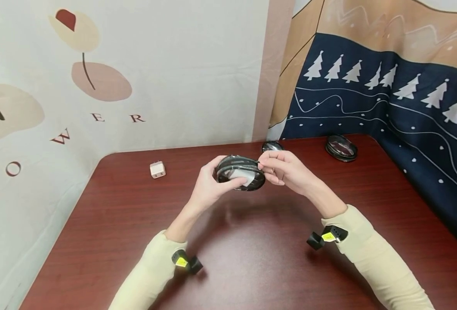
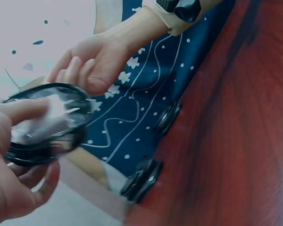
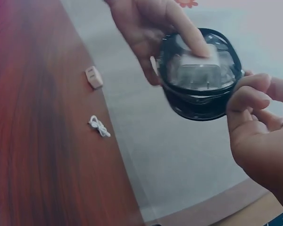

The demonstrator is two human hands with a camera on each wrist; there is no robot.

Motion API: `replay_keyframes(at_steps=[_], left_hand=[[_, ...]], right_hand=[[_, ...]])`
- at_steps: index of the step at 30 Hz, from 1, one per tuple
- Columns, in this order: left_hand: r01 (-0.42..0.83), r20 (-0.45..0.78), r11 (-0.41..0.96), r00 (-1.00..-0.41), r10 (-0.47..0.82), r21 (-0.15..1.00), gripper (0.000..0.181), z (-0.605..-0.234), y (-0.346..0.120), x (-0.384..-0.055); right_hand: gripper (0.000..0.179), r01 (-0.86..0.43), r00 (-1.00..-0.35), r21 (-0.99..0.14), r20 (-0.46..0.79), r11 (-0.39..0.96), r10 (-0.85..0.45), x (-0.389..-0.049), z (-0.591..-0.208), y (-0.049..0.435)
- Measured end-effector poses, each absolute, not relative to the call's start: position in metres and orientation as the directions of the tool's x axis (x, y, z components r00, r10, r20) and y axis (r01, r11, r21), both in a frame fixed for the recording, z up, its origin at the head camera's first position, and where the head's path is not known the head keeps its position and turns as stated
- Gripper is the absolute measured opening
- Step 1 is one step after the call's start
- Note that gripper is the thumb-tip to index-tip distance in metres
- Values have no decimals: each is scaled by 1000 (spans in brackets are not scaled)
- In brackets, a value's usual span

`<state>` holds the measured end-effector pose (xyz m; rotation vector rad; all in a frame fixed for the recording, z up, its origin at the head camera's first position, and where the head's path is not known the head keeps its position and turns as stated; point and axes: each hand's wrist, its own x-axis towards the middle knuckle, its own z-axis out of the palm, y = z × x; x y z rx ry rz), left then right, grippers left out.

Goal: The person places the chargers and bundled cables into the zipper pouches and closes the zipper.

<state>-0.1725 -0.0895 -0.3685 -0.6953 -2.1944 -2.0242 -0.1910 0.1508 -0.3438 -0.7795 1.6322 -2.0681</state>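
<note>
A small black oval zip pouch [image 1: 234,162] with a clear window is held up above the table. My left hand [image 1: 206,186] grips its left side, thumb pressed across the window and fingers behind. Through the window a white plug adapter [image 3: 198,73] with two prongs shows in the right wrist view. At the pouch's right end, my right hand [image 1: 290,173] pinches the zip edge between thumb and forefinger, its other fingers curled. The zip pull itself is hidden by those fingertips.
A white charger block [image 1: 157,169] sits at the table's back left, with a coiled white cable [image 3: 99,126] near it. One black pouch [image 1: 341,148] lies at the back right; another [image 1: 272,146] is partly behind my right hand. Printed cloths hang behind the table [image 1: 251,258].
</note>
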Motion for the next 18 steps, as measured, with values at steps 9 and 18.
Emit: replay_keyframes(at_steps=[9,18], left_hand=[[194,295,-403,-933,206,894,52,-378,-75,-172],[184,293,-478,-942,165,859,47,-381,-72,-170]], right_hand=[[31,15,-791,-919,230,-394,-567,-188,-339,143],[32,45,-794,-911,216,-410,-568,-186,-342,139]])
